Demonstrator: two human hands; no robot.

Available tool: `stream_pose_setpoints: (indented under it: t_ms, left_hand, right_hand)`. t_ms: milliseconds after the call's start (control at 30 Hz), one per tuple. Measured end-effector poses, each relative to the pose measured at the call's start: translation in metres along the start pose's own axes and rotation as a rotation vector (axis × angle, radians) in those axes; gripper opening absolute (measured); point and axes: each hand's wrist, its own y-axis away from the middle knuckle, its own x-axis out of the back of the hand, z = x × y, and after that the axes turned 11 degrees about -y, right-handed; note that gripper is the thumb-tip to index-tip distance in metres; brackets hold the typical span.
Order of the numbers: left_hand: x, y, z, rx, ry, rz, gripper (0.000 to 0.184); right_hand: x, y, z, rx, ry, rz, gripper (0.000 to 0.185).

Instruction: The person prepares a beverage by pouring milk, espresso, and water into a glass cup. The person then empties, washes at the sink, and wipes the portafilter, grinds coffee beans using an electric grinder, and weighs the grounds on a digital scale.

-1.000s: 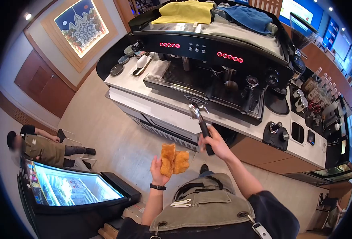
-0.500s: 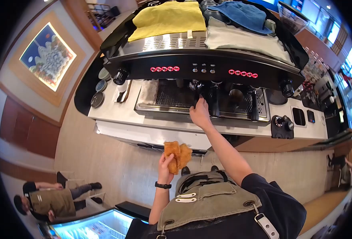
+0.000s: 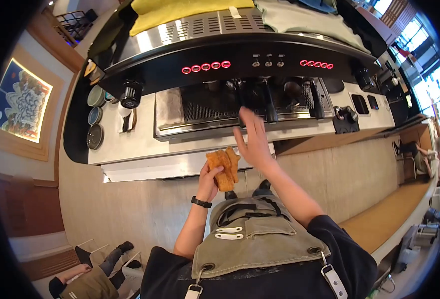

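My left hand (image 3: 210,182) is wrapped round an orange-brown cloth (image 3: 224,168), in front of the counter edge. My right hand (image 3: 253,139) has its fingers spread and holds nothing; its fingertips are near the handle of a portafilter (image 3: 241,107) at the coffee machine (image 3: 190,82). Two more portafilters, a middle one (image 3: 270,105) and a right one (image 3: 315,102), have their black handles pointing toward me. How the nearest one sits in the machine is partly hidden by my fingers. A pale folded cloth (image 3: 168,107) lies at the drip tray's left end.
Small stacked dishes (image 3: 95,115) and a brush (image 3: 125,119) are on the counter (image 3: 115,144) at the left. A tamping stand (image 3: 346,119) is at the right. Yellow (image 3: 180,12) and grey (image 3: 309,22) cloths lie on the machine. A seated person (image 3: 92,279) is at the lower left.
My right hand carried a portafilter to the machine, let go of it and drew back with fingers spread. My left hand still holds the orange-brown cloth. The view has moved closer to the machine.
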Motion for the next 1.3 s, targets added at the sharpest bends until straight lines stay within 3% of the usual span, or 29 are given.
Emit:
stream_pose_setpoints:
  t_ms: [33,100,200,233,333,367,400,433,467,500,600,633,733,800,833,933,1000,1133,1200,1300]
  left_hand:
    - [-0.002,-0.006,-0.003,-0.001,-0.008,-0.035,0.04]
    - [-0.007,-0.016,-0.014,0.017,0.002,-0.109,0.042]
    - [-0.017,-0.044,-0.05,0.146,0.094,-0.206,0.041]
    - [-0.015,-0.059,-0.073,0.159,0.073,-0.208,0.042]
    - [-0.012,-0.095,-0.126,0.15,-0.035,-0.052,0.041]
    - [-0.01,-0.104,-0.131,0.127,-0.257,0.004,0.042]
    - [0.015,-0.127,-0.162,-0.158,-0.63,-0.021,0.046]
    - [-0.004,-0.101,-0.129,-0.083,-0.945,0.195,0.059]
    - [-0.003,-0.095,-0.137,-0.524,-1.302,0.401,0.069]
    - [-0.015,-0.08,-0.118,-0.497,-1.223,0.28,0.064]
    - [-0.024,-0.068,-0.117,-0.503,-1.748,-0.064,0.051]
    - [-0.023,-0.07,-0.12,-0.51,-1.768,-0.057,0.048]
    - [-0.022,-0.075,-0.126,-0.595,-1.769,0.038,0.041]
    - [-0.045,-0.064,-0.099,-0.491,-1.626,0.093,0.034]
    - [-0.066,-0.059,-0.078,-0.551,-1.636,0.08,0.032]
    - [-0.107,-0.061,-0.063,-0.058,-1.172,-0.112,0.032]
    - [-0.158,-0.072,-0.066,-0.042,-1.309,-0.21,0.034]
    - [-0.283,-0.086,-0.087,0.015,-1.52,-0.276,0.033]
    - [-0.352,-0.098,-0.096,0.065,-1.431,-0.307,0.037]
    - [-0.446,-0.11,-0.099,0.133,-1.358,-0.305,0.04]
  right_hand:
    - [0.011,0.024,-0.007,0.069,-0.099,-0.086,0.057]
    - [0.014,0.083,-0.003,-0.053,-0.186,-0.129,0.063]
    - [-0.007,0.158,0.053,-1.01,-0.875,0.143,0.073]
    - [0.01,0.153,0.056,-1.158,-0.885,0.02,0.086]
    - [-0.006,0.177,0.111,-0.914,-0.868,0.104,0.083]
    - [-0.01,0.183,0.124,-0.848,-0.635,0.065,0.077]
    - [-0.014,0.182,0.135,-0.785,-0.397,0.03,0.071]
    - [-0.015,0.18,0.146,-0.725,-0.159,-0.008,0.066]
    - [-0.016,0.179,0.151,-0.656,-0.07,-0.015,0.063]
    - [-0.019,0.181,0.152,-0.588,0.017,-0.029,0.06]
    - [-0.005,0.196,0.144,-0.49,0.073,-0.055,0.054]
    - [0.007,0.195,0.139,-0.474,0.055,-0.063,0.052]
    - [0.107,0.17,0.109,-0.656,-0.217,-0.368,0.046]
    - [0.182,0.164,0.101,-0.874,-0.422,-0.342,0.038]
    - [0.219,0.169,0.112,-0.866,-0.358,-0.33,0.036]
    - [0.342,0.171,0.161,-0.873,-0.137,-0.255,0.028]
    - [0.43,0.157,0.218,-0.871,-0.033,-0.17,0.024]
    - [0.557,0.103,0.394,-0.717,-0.209,0.405,0.02]
    - [0.603,0.066,0.472,-0.623,0.06,0.515,0.023]
    - [0.647,0.026,0.591,-0.645,0.142,0.593,0.046]
